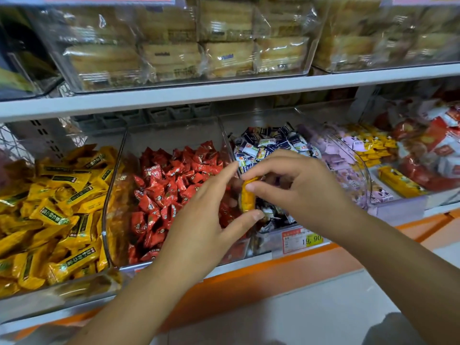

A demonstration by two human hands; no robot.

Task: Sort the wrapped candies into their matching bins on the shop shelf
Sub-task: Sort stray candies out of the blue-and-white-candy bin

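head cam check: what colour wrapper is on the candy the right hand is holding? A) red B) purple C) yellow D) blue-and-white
C: the candy pinched by the right hand has a yellow wrapper, the same colour as the yellow pile in the far-left bin.

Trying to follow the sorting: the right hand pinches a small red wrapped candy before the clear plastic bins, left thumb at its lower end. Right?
Not quite. The head view shows the small wrapped candy is yellow-orange, not red. The right hand pinches it before the clear plastic bins, the thumb of the left hand at its lower end.
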